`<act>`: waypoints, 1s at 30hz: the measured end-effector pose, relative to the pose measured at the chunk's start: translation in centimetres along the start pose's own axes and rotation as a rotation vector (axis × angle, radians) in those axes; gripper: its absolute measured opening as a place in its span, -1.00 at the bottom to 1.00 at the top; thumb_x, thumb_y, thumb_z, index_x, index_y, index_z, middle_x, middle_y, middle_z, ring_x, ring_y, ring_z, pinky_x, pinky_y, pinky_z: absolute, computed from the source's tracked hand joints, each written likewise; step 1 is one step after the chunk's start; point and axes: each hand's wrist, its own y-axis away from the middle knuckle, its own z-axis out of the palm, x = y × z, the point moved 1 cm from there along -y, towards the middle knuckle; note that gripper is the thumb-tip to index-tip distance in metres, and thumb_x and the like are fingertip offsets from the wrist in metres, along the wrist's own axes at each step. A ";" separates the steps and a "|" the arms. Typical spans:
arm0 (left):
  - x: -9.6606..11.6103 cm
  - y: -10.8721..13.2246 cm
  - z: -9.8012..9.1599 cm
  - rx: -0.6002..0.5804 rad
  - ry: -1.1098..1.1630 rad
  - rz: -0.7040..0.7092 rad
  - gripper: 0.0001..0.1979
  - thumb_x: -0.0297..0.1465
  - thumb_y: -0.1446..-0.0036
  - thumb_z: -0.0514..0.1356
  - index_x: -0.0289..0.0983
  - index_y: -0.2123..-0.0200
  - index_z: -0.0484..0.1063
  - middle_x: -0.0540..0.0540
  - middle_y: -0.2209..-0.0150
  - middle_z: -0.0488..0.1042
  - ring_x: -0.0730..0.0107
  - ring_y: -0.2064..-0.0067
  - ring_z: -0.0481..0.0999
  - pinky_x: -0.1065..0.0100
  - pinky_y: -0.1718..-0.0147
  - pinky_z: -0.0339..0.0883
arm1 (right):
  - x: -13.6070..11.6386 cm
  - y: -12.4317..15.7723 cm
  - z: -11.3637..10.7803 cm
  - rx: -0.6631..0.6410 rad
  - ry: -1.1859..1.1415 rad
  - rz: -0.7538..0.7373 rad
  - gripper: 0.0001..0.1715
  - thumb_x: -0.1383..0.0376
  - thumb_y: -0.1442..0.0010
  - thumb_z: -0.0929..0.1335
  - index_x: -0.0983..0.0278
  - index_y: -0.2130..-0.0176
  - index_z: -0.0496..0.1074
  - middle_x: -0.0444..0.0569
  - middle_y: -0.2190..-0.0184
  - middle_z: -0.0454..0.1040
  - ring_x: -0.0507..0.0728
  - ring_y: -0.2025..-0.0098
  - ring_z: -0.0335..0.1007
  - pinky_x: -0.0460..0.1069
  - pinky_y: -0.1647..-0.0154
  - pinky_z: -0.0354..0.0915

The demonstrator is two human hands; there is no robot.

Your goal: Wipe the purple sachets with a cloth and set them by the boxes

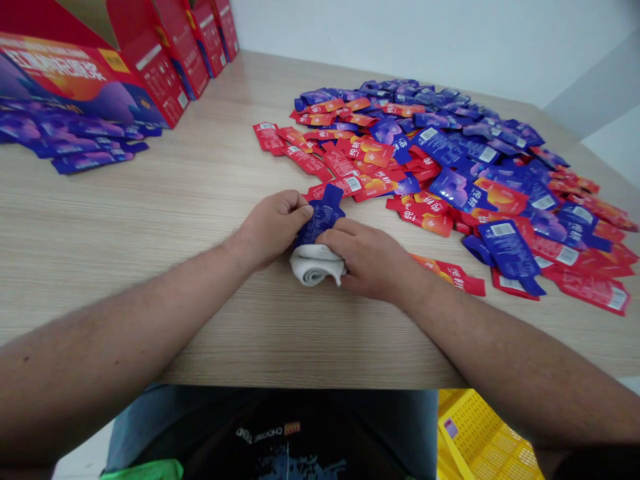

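Well, far past the left hand and off to its left, tall red cardboard boxes (173, 60) in a row by the wall, and near them a loose spread of purple sachets (83, 143) on the pale wood-grain counter (150, 220). Next, the left hand (273, 227), curled and nearly shut, with its fingers (300, 203) pinching the left edge of one blue foil sachet (323, 217). Just under that sachet, between both hands, a small rolled white cloth (317, 267), down on the counter and soft-looking. Then the right hand (365, 257), half closed, with its fingers lying over the low end of the sachet and the top of the cloth.

Sachet probably very light, thin, bendy and a bit slippery, so best held by its flat faces or its flat sealed end. Cloth probably soft and squashy, easy to pinch anywhere, with no hard edge.

Past the right hand, a big messy heap of shiny red and blue sachets (475, 187), flat and overlapping, many with small white barcode patches. Below the right hand, past the counter's edge, a yellow plastic crate (480, 427) with lots of small holes.
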 end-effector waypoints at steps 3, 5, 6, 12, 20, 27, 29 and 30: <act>-0.1 0.0 0.1 -0.011 0.113 -0.064 -0.85 -0.38 -0.11 0.25 -0.21 0.46 0.33 0.03 0.58 0.31 0.46 0.55 0.25 0.43 0.58 0.07 | 0.4 0.0 -0.2 0.164 0.015 0.112 -0.71 0.29 -0.16 0.40 0.26 0.08 0.44 0.09 0.11 0.51 0.26 0.05 0.44 0.07 0.10 0.34; -0.1 -0.1 0.1 -0.029 0.101 -0.052 -0.84 -0.38 -0.11 0.25 -0.22 0.47 0.34 0.03 0.56 0.32 0.47 0.54 0.25 0.44 0.58 0.07 | 0.5 0.0 -0.2 0.199 0.020 0.111 -0.73 0.29 -0.16 0.40 0.26 0.10 0.44 0.10 0.11 0.51 0.26 0.05 0.44 0.07 0.12 0.33; -0.1 0.0 0.1 -0.040 0.067 -0.026 -0.84 -0.38 -0.11 0.25 -0.23 0.47 0.35 0.03 0.55 0.31 0.49 0.54 0.24 0.45 0.57 0.07 | 0.5 0.1 -0.1 0.168 0.018 0.079 -0.73 0.28 -0.16 0.40 0.26 0.10 0.44 0.10 0.11 0.51 0.26 0.07 0.44 0.07 0.14 0.33; 0.0 0.0 0.1 -0.061 0.032 -0.012 -0.84 -0.37 -0.14 0.22 -0.22 0.44 0.29 0.06 0.55 0.28 0.49 0.54 0.25 0.46 0.58 0.09 | 1.1 0.1 -0.1 0.201 0.024 0.136 -0.72 0.27 -0.16 0.40 0.24 0.09 0.44 0.07 0.12 0.53 0.25 0.08 0.44 0.07 0.12 0.33; -0.2 -0.3 0.1 -0.047 0.007 0.007 -0.87 -0.39 -0.14 0.21 -0.22 0.43 0.30 0.07 0.56 0.27 0.52 0.57 0.23 0.47 0.61 0.10 | 0.6 0.1 0.0 0.078 0.013 0.053 -0.69 0.29 -0.14 0.41 0.25 0.08 0.45 0.05 0.15 0.51 0.23 0.10 0.43 0.06 0.14 0.33; 0.0 -0.2 0.2 -0.028 0.065 -0.010 -0.86 -0.41 -0.13 0.21 -0.22 0.43 0.29 0.07 0.56 0.27 0.52 0.57 0.25 0.48 0.62 0.13 | 1.0 0.0 0.1 0.124 0.002 0.065 -0.72 0.27 -0.15 0.41 0.24 0.10 0.44 0.04 0.14 0.51 0.23 0.08 0.42 0.05 0.11 0.31; 0.0 -0.2 0.2 -0.023 0.054 -0.001 -0.86 -0.41 -0.12 0.22 -0.23 0.43 0.29 0.07 0.57 0.27 0.53 0.58 0.24 0.49 0.63 0.13 | 0.8 -0.1 0.1 0.063 -0.005 0.022 -0.69 0.27 -0.14 0.42 0.24 0.08 0.44 0.04 0.15 0.51 0.22 0.11 0.42 0.04 0.15 0.31; 0.0 -0.2 0.2 -0.024 0.070 -0.016 -0.87 -0.41 -0.13 0.21 -0.22 0.43 0.29 0.07 0.57 0.27 0.52 0.58 0.25 0.48 0.63 0.16 | 0.8 -0.1 0.1 0.081 0.001 0.043 -0.70 0.27 -0.14 0.42 0.24 0.08 0.44 0.05 0.16 0.51 0.22 0.11 0.42 0.04 0.15 0.31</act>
